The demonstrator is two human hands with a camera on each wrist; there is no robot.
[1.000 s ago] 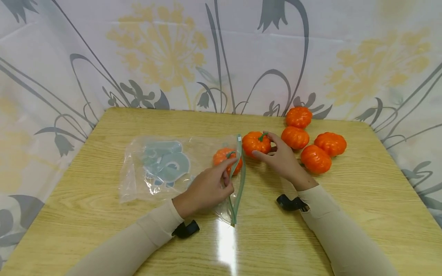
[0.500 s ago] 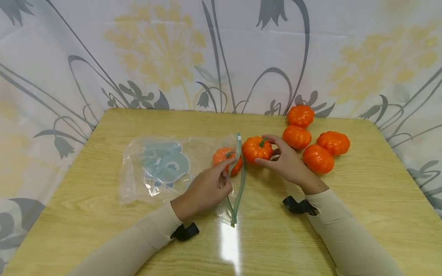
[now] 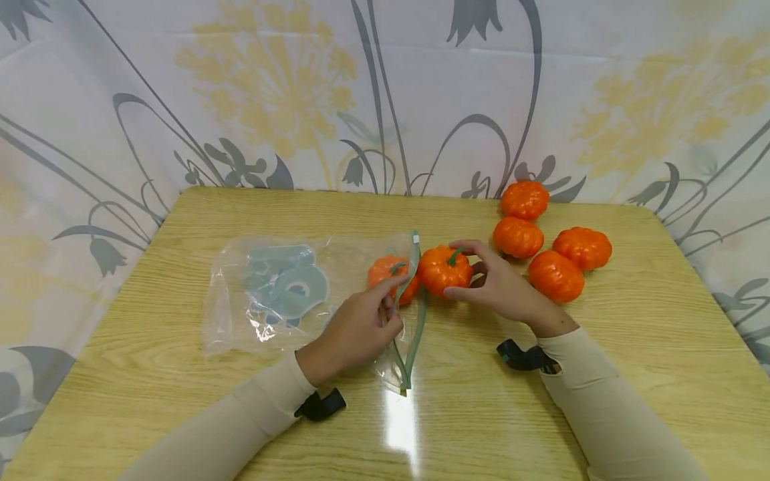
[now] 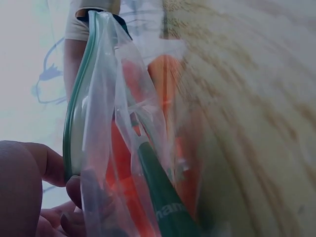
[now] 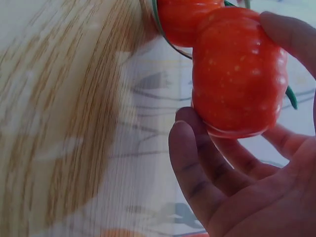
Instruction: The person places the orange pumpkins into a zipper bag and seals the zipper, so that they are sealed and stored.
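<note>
My left hand (image 3: 361,329) pinches one lip of a clear zip bag (image 3: 345,257) that lies flat with its green-edged mouth to the right. In the left wrist view, thumb and finger hold the green zip strip (image 4: 74,113) and the mouth gapes. Inside the bag, near the mouth, sits one small orange pumpkin (image 3: 381,270). With curled fingers my right hand (image 3: 502,287) grips a second small pumpkin (image 3: 442,272), green stem up, right at the bag's mouth. In the right wrist view this held pumpkin (image 5: 239,74) overlaps the bagged pumpkin (image 5: 185,22); whether they touch, I cannot tell.
Several more orange pumpkins (image 3: 556,276) stand grouped on the wooden table (image 3: 481,421), right of and behind my right hand. A blue-grey animal print (image 3: 285,284) marks the bag's left part. A flower-patterned cloth (image 3: 421,100) hangs along the table's back and sides.
My right hand has brought its pumpkin slightly nearer to me and left, against the bag's mouth. The left hand keeps its pinch on the bag's lip, almost unmoved.
</note>
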